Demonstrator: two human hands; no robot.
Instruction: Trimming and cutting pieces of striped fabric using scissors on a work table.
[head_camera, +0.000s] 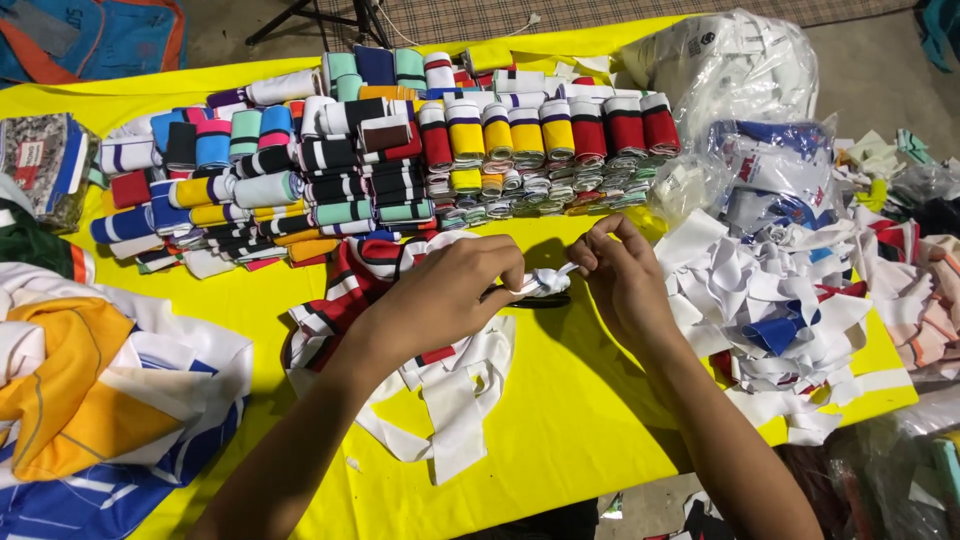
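Note:
My left hand (445, 290) and my right hand (620, 270) meet over a yellow table (560, 400). Between them is a small rolled white fabric strip (545, 282). My left hand pinches the roll at its left side, and my right hand's fingertips grip its loose end. Under my left wrist lies a loose heap of red, black and white striped fabric strips (400, 330), with white strips trailing toward the front. A dark object lies just under the roll, mostly hidden.
Rows of rolled striped collar bands (400, 150) in many colours fill the far half of the table. A pile of white scraps (770, 300) lies at right, clear plastic bags (740, 70) behind it. Folded orange, white and blue garments (90, 400) lie at left.

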